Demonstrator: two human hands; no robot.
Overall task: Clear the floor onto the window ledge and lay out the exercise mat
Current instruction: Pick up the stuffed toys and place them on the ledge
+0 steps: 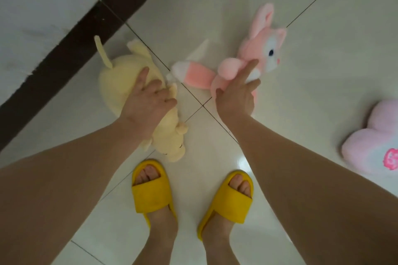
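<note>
A pale yellow plush toy (120, 84) lies on the white tiled floor near the dark skirting. My left hand (148, 97) is closed over its middle. To the right lies a pink and white plush rabbit (258, 49) with long ears and a bushy tail. My right hand (237, 92) grips its body, index finger stretched along its chest. A pink heart-shaped cushion (370, 142) rests on the floor at the right edge, apart from both hands. No exercise mat and no window ledge are in view.
A dark brown skirting board (71, 49) runs diagonally along a white wall at upper left. My feet in yellow slippers (153, 187) stand on the glossy tiles (215, 157) just below the toys. Bare floor stretches to the upper right.
</note>
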